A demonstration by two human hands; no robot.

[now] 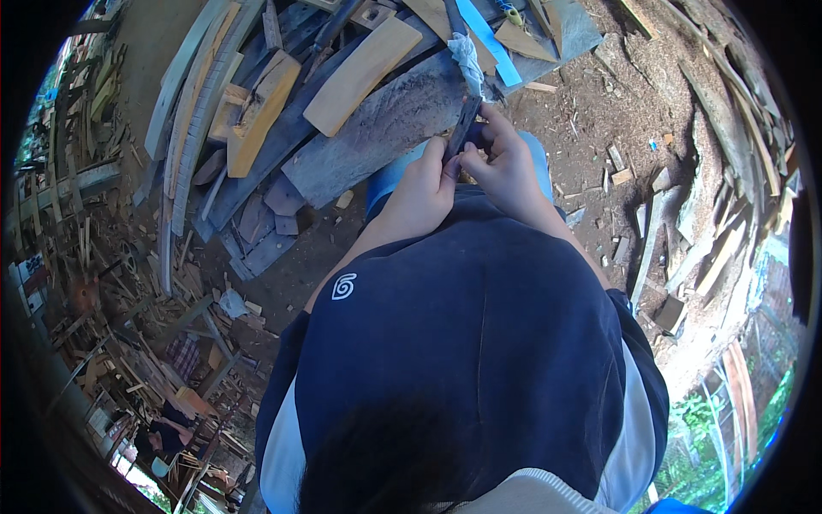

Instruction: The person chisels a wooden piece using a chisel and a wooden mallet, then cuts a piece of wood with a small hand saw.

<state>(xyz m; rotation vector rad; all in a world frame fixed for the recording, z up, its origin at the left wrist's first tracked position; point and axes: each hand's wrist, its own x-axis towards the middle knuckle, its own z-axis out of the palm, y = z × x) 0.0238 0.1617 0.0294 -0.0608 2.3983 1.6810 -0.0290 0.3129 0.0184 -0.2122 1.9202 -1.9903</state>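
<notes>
Near the top centre, both my hands are closed on a dark, narrow piece (pixel 465 122) held at a slant above my lap. My left hand (pixel 430 182) grips its lower end, and my right hand (pixel 501 164) holds it with thumb and fingers along the right side. Beyond the dark piece is a crumpled pale wrapping (pixel 464 56); I cannot tell whether they are joined. A weathered grey plank (pixel 368 137) lies just beyond my hands, with a pale curved board (pixel 360 77) on it and a bright blue strip (pixel 488 43) beside the wrapping.
A cut yellowish wood block (pixel 261 120) and long curved strips (pixel 180 163) lie at the upper left. Wood scraps (pixel 205 351) are heaped down the left side. More offcuts (pixel 719 240) and bark-edged pieces line the right, on dirt ground (pixel 582 120) strewn with chips.
</notes>
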